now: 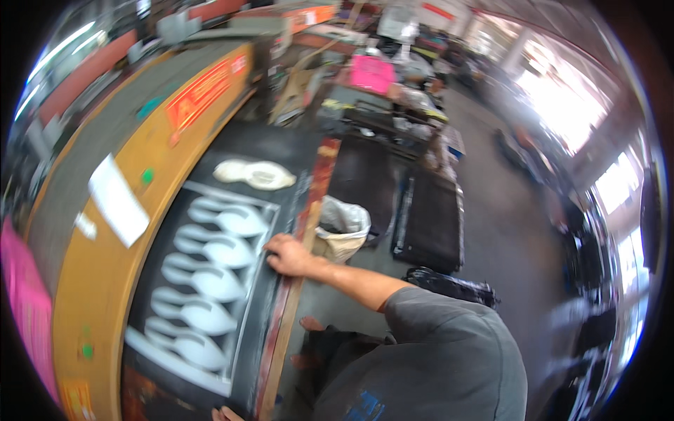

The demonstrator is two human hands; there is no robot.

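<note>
Open space above the flat dark board (256, 142), yellow housing (95, 281) a barrier along its left edge.

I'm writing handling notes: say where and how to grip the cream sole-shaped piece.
Probably pinch the cream sole-shaped piece by its rim at the end toward the reddish rail, coming from that side: it lies flat, lengthwise across the dark board, and that end is nearest the right hand.

The floor (502, 242) is grey and spreads out at three o'clock. Big windows (562, 95) at two o'clock are very bright and white. More windows (620, 186) shine at three o'clock, and a thick post (609, 130) stands between them. Long, thin lamps (64, 50) glow at ten o'clock. At one o'clock, a blurry table (361, 100) looks messy.
</note>
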